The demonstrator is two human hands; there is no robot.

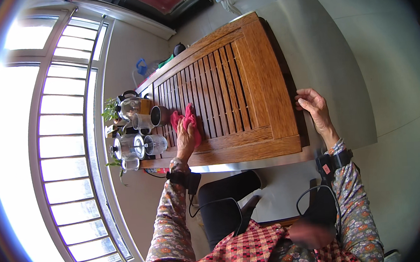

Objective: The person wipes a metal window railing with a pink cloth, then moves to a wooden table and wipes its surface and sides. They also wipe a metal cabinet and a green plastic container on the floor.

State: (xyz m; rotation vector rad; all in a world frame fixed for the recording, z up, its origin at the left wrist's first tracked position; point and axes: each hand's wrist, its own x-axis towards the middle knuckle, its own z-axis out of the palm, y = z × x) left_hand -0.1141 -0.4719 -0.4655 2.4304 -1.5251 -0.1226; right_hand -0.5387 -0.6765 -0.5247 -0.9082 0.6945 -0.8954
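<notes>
My left hand [185, 141] lies on a crumpled pinkish-red cloth [196, 132] with its fingers bent over it, on the slats near the left end of a slatted wooden table top [281, 100]. Just beyond the fingertips stands a dark cup [160, 116]. My right hand [312, 106] is at the right edge of the table top, over the grey metal surface; its fingers are bent, thumb apart, and it holds nothing that I can see. The palm side of the left hand is hidden.
Glass teapots, a lidded glass pot [125, 146], a clear tumbler [155, 144] and a glass kettle [131, 107] crowd the left end of the table. A potted plant [110, 109] stands behind them, near the barred window. A grey metal sheet [322, 68] extends beyond the right edge. Cables hang from both wrists.
</notes>
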